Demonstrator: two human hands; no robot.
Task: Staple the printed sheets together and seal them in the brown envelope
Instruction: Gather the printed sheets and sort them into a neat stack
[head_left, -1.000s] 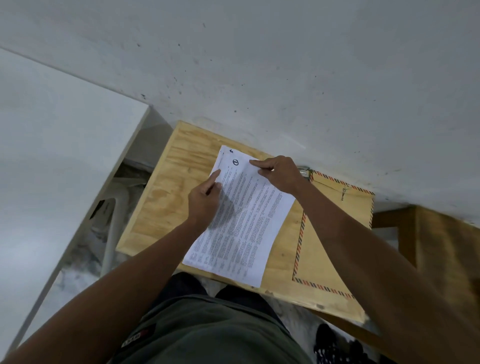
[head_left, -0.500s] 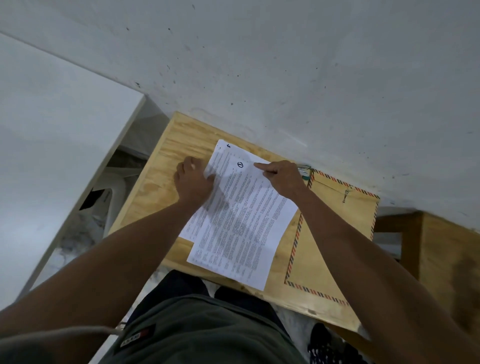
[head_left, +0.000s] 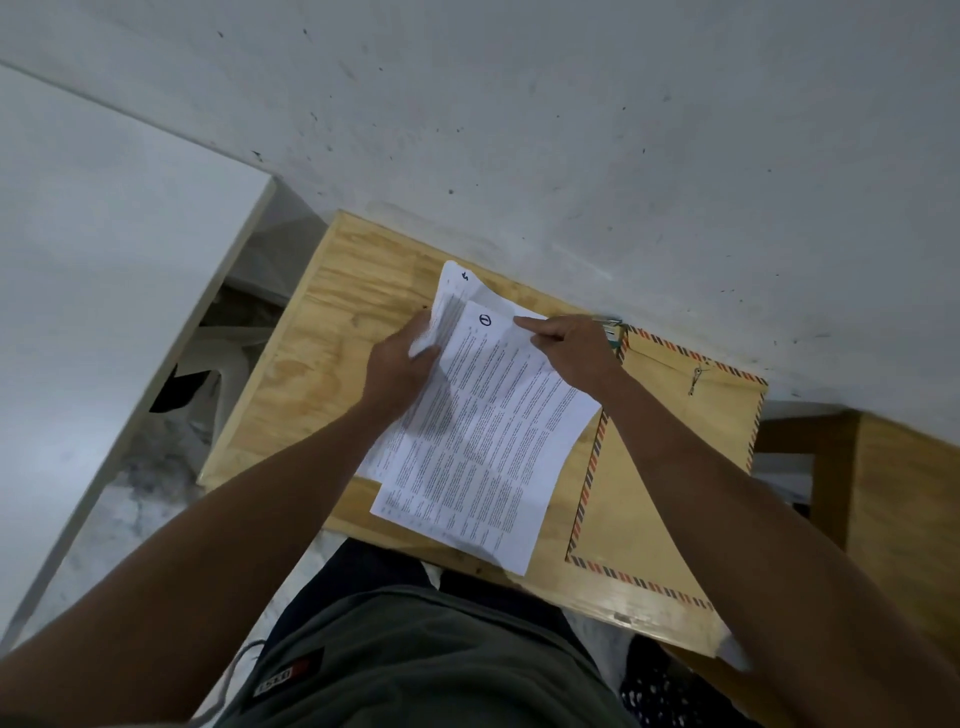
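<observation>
Printed sheets (head_left: 483, 436) lie fanned on a small plywood table (head_left: 322, 332). My left hand (head_left: 400, 364) grips the left edge of the under sheets and lifts it, so the paper curls up there. The top sheet carries a circled mark near its head. My right hand (head_left: 569, 345) rests on that sheet's upper right corner, with the forefinger stretched out flat on the paper. The brown envelope (head_left: 675, 441), edged with red and dark stripes, lies flat to the right under my right forearm. A small metal object, perhaps the stapler (head_left: 608, 322), shows just beyond my right hand.
A white wall (head_left: 571, 130) rises right behind the table. Another white surface (head_left: 93, 249) stands at the left, with a gap and marbled floor between. A further wooden piece (head_left: 904, 493) sits at the right. My lap is below the table's near edge.
My left hand went from lying on the sheets to gripping their left edge and lifting it. The sheets have slid apart, so a second page shows at the left. My right hand stayed put.
</observation>
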